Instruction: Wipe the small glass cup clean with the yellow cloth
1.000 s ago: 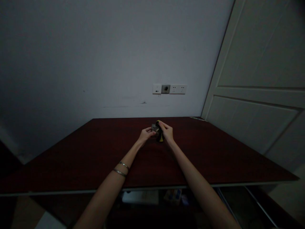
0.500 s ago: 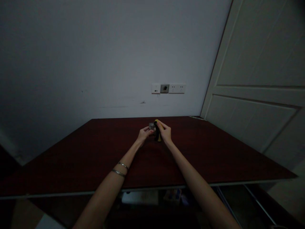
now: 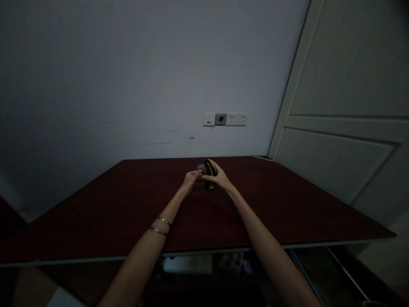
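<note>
Both my arms reach out over a dark red table (image 3: 128,204). My right hand (image 3: 220,179) is closed around a small black and yellow object (image 3: 209,170), held a little above the tabletop. My left hand (image 3: 191,179) pinches a small shiny grey piece (image 3: 201,167) right beside that object. The room is dim and I cannot make out what either thing is. Two bangles (image 3: 161,226) sit on my left wrist.
A grey wall rises behind the table, with a row of sockets (image 3: 225,119) on it. A white panelled door (image 3: 345,111) stands at the right. Below the table's front edge lie a white box (image 3: 188,264) and some small items.
My right hand has turned the black and yellow object so more of it shows above my fingers. Both hands have drifted slightly left and farther away.
</note>
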The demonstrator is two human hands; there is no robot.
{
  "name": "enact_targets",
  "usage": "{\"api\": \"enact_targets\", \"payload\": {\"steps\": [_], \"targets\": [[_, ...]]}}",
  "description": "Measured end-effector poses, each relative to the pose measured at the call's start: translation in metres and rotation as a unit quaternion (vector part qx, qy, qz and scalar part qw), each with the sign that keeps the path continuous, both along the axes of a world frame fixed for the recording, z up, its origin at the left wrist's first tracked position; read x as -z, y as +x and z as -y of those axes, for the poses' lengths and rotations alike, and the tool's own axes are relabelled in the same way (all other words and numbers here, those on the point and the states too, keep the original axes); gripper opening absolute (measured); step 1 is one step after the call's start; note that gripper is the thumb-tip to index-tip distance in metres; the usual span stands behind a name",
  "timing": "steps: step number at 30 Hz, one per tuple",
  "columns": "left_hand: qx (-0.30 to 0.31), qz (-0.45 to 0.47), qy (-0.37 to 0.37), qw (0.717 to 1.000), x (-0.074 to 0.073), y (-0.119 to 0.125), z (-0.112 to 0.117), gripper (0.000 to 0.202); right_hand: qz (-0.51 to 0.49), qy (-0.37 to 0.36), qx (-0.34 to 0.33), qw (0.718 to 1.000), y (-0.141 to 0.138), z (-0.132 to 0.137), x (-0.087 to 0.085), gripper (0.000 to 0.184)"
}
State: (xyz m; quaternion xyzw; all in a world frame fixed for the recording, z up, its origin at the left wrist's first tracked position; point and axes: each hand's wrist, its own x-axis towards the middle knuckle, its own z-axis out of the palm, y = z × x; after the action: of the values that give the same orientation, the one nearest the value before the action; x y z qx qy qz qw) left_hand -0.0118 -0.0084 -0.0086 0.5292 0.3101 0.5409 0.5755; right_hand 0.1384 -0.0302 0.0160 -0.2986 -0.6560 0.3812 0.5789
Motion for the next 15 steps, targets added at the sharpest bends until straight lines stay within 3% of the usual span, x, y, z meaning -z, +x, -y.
{"api": "enact_targets", "payload": {"steps": [3, 7, 15], "targets": [[-0.014, -0.013, -0.009, 1.000, 0.003, 0.001, -0.003, 0.053, 0.020, 0.027, 0.001, 0.999, -0.003, -0.002, 0.005, 0.095], [-0.004, -0.029, -0.016, 0.999, 0.005, 0.001, -0.006, 0.058, 0.029, 0.043, 0.027, 0.998, -0.004, -0.008, 0.011, 0.096], [0.134, -0.066, 0.010, 0.989, 0.005, -0.019, -0.010, 0.058, 0.006, 0.003, 0.065, 0.998, -0.002, -0.007, 0.003, 0.086]]}}
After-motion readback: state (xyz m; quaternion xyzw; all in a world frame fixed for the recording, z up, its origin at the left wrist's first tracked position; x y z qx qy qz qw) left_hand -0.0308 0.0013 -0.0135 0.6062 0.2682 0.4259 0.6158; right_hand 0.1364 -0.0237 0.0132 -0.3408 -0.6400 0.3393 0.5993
